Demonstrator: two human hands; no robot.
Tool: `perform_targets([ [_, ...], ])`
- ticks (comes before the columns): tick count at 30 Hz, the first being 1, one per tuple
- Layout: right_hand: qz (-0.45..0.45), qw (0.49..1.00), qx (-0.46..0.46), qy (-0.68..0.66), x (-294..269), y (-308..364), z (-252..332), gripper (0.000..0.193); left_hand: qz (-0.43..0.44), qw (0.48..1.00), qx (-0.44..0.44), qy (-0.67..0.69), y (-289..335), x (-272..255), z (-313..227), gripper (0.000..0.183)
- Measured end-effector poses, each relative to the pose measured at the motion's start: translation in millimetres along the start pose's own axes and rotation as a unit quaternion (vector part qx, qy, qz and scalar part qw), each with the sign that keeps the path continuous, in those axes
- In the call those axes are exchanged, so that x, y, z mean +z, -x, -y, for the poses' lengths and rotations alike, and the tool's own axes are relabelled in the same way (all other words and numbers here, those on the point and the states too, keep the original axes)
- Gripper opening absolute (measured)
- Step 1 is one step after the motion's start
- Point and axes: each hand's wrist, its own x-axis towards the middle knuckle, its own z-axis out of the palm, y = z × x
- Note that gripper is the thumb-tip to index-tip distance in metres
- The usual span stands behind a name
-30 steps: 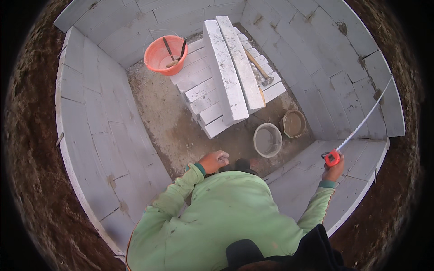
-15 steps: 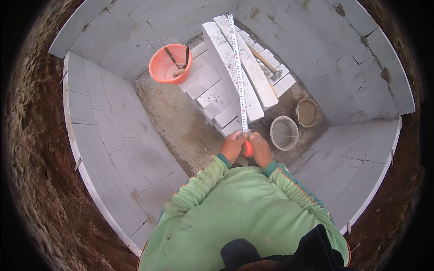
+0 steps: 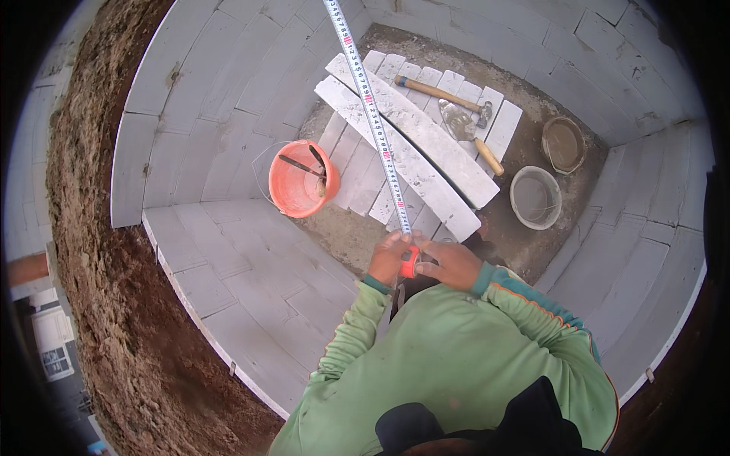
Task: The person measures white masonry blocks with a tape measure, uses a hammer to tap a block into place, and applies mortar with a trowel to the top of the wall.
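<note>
Between my hands is a tape measure with a red case (image 3: 410,261). Its white blade (image 3: 368,99) is drawn out and runs up and away to the far wall, crossing above two long pale block slabs (image 3: 422,137). My left hand (image 3: 388,258) is closed at the blade's near end, against the left side of the case. From the right, my right hand (image 3: 450,264) grips the case, its thumb and fingers around it. The fingertips partly hide the mouth of the case.
Grey block walls (image 3: 228,83) enclose me. Under the slabs lies a layer of white blocks (image 3: 353,163), bearing a hammer (image 3: 445,95) and a trowel (image 3: 493,156). An orange bucket (image 3: 293,201) with tools stands left; two round buckets (image 3: 536,199) (image 3: 563,144) stand right.
My view has turned left, and the tape blade now slants toward the far left wall instead of lying along the slabs. Both hands have stayed on the tape measure.
</note>
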Motion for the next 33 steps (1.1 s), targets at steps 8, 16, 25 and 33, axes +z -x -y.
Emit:
perform_targets([
  [8,-0.049,0.978,0.098,-0.18,25,-35,15,0.055,0.082,0.997,-0.009,0.006,-35,-42,-37,0.027],
  [16,-0.506,0.802,0.17,-0.266,89,-48,35,0.053,0.269,0.914,0.023,-0.301,-75,-152,-114,0.029],
  [25,-0.553,0.728,0.338,0.223,99,-34,11,0.088,0.187,0.925,0.125,-0.307,-71,-216,-216,0.028],
  [33,-0.538,0.75,0.338,0.182,96,-35,-45,0.094,0.084,0.935,0.17,-0.3,-128,-231,-301,0.025],
])
